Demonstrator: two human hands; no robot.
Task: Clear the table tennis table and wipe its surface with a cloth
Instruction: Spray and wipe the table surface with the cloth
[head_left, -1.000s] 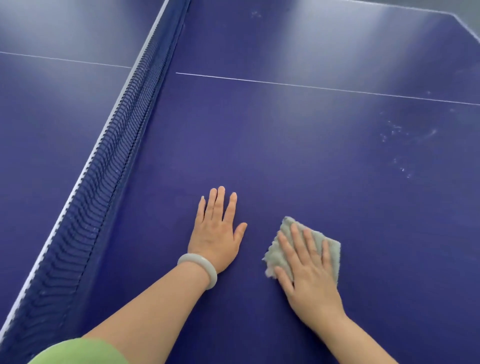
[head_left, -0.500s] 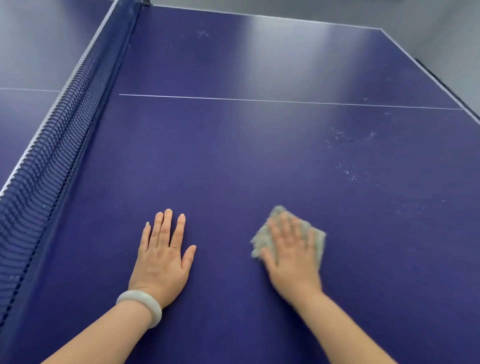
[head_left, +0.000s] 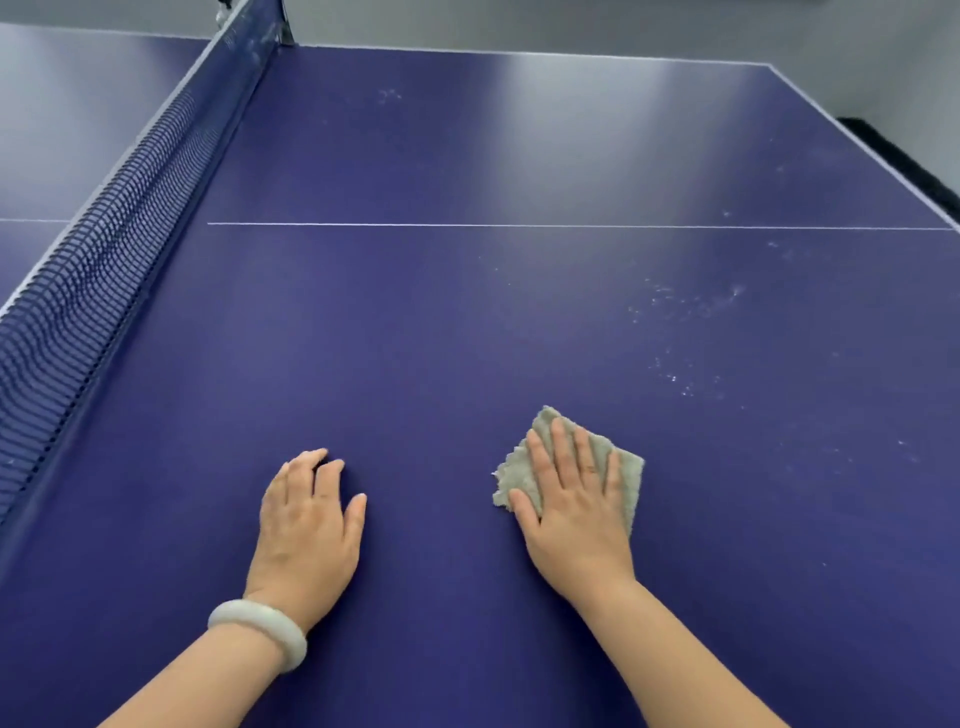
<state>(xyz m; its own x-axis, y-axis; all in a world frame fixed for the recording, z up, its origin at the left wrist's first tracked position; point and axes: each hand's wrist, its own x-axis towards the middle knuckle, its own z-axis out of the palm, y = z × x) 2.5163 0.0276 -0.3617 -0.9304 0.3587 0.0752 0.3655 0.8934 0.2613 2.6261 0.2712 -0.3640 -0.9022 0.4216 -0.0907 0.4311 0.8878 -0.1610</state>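
Cloth (head_left: 514, 470): small, grey-green, bunched flat, lying on the near part of the table tennis table (head_left: 415, 338), right of centre and well apart from the net (head_left: 104, 234). Head view, the only one. Right hand (head_left: 576, 519): laid flat on top of the cloth, fingers straight and spread, pressing down rather than gripping. Nothing curls round the fabric, and a ragged edge shows left of the thumb. Left hand (head_left: 306, 525): beside the right one but apart from the cloth, holding nothing, fingers loosely bent with their tips on the bare blue surface, seemingly as a prop. Bangle (head_left: 260, 631): pale, at the left wrist. Specks (head_left: 675, 312): whitish, scattered beyond and to the right of the cloth, with fainter ones toward the far right edge. Judged stage: wiping in hand, the speckled patch not yet reached. Risks: held by palm pressure alone, the cloth may slide out or roll up under the hand on a quick stroke and leave streaks. A dry pass may only push the specks about. A wide leftward sweep could snag the net. Weight on the propping hand may leave a print on the surface.
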